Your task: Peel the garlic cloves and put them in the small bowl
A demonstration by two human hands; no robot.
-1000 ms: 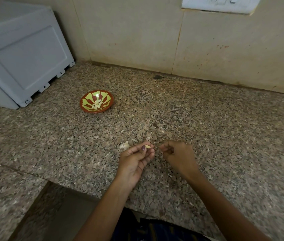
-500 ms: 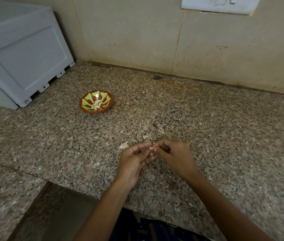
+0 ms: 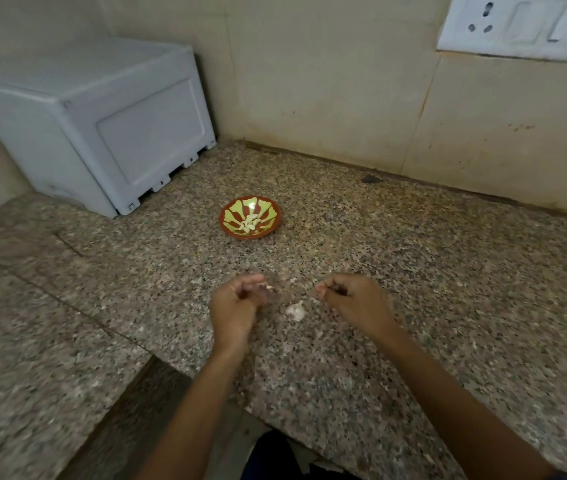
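Since half a second ago both hands have drawn apart. Head view: the left hand [image 3: 237,304] curls its fingers round a small garlic clove [image 3: 269,288] (blurred); the right hand [image 3: 355,303] is curled, its pinch unclear. An unpeeled garlic piece [image 3: 295,311] lies between them on the granite counter [image 3: 448,271]. Farther back sits the small bowl [image 3: 249,222] with peeled cloves [image 3: 249,223].

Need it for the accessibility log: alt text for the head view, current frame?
Two bare hands hover apart over a speckled granite counter; the left hand pinches a small garlic clove, and a garlic piece lies between them. Farther back sits a small bowl of peeled cloves.
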